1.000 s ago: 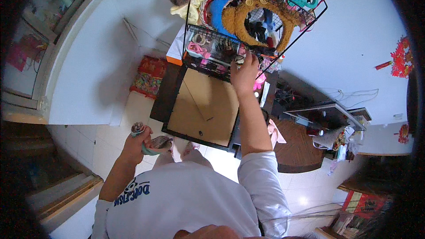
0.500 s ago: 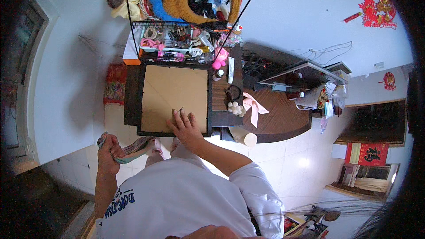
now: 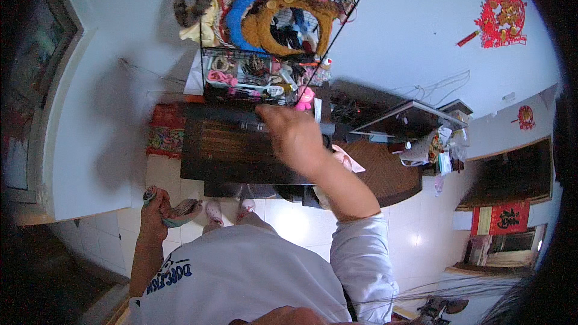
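My left hand (image 3: 155, 206) is closed round a bunched striped cloth (image 3: 183, 210), held low to the left of the table. Over the dark wooden table (image 3: 229, 171) my right hand (image 3: 295, 141) is raised, its fingers curled together at a dark edge (image 3: 235, 119). That edge appears to belong to the black frame with the tan back, now tipped up and seen nearly edge-on. The hand is somewhat blurred and covers part of it; the tan back is out of sight.
Behind the frame stands a black wire rack (image 3: 208, 78) with hairbands and small accessories. A pink figure (image 3: 305, 97) is beside it. To the right are a pink ribbon (image 3: 349, 159) and a brown curved tabletop (image 3: 385, 171). My slippers (image 3: 214, 210) show on the tiled floor.
My right hand has gone from lying flat on the frame's tan back to its raised, curled position. The tan back no longer shows. My left hand keeps the cloth and has shifted slightly.
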`<state>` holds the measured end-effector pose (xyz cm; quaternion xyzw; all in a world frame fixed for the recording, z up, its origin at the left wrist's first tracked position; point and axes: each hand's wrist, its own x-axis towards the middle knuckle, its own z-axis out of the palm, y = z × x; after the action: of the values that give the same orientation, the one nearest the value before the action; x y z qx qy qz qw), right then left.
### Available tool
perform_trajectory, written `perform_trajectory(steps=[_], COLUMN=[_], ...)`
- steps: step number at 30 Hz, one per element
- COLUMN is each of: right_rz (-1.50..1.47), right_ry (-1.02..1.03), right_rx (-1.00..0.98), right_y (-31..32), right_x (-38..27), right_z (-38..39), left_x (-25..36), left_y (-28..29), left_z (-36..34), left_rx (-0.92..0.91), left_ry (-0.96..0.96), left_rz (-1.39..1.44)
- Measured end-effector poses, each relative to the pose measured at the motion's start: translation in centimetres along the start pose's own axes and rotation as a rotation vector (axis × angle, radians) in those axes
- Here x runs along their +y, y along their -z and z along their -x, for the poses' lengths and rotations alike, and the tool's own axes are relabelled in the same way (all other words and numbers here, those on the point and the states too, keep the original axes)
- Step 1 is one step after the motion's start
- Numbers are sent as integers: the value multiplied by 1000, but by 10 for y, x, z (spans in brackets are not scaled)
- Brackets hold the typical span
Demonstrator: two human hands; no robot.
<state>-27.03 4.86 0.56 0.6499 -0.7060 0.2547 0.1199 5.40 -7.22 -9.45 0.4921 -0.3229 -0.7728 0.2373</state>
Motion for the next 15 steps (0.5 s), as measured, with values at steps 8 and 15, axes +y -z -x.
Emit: perform_trajectory(steps=[8,15], right_rz=[220,391], right_ry=[-8,-3], right_rx=[46,116], right_y=[-19,-37], right_x=[81,103], right_z=[-73,-84], left_x=[1,-4], left_y=[18,18], left_z=[4,7], left_rx=[1,104], left_ry=[27,-17], left_rz=[45,-1])
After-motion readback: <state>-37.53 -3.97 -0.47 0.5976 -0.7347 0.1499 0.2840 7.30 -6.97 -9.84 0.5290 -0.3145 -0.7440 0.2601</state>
